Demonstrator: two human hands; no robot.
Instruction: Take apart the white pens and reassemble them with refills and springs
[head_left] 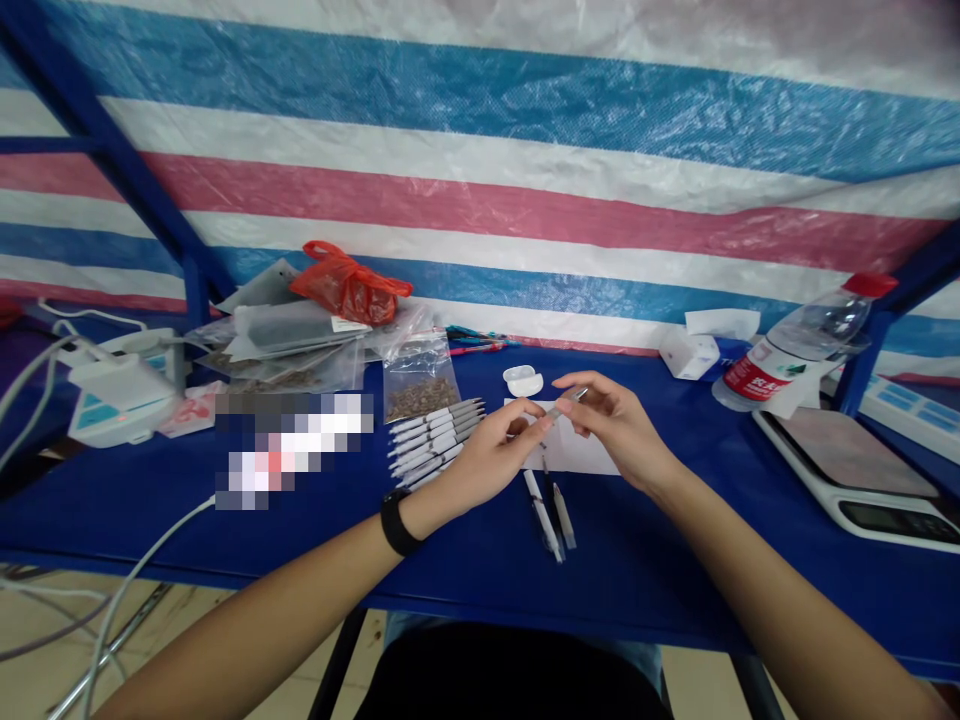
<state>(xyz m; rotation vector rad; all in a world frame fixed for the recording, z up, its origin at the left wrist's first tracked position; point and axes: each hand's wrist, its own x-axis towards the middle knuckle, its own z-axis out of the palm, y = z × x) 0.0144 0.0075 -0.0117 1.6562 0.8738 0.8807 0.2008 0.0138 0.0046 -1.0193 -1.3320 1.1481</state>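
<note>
My left hand (487,452), with a black band on its wrist, pinches one end of a small grey pen part (555,412). The thumb and fingers of my right hand (626,432) close on its other end. Below the hands, a white pen barrel (543,515) lies on the table beside a dark, slim pen piece (553,490) and a grey translucent pen piece (563,518). A sheet of white paper (592,452) is partly hidden under my hands. To the left, several white pens with grey tips (427,440) lie in a row, partly covered by my left hand.
On the blue table (675,590), a bag of small brown pieces (420,398) lies behind the pens, near a red plastic bag (349,285). An open white case (523,381) is beyond my hands. A bottle (795,350) and a scale (862,465) stand right. A cable (142,560) hangs left.
</note>
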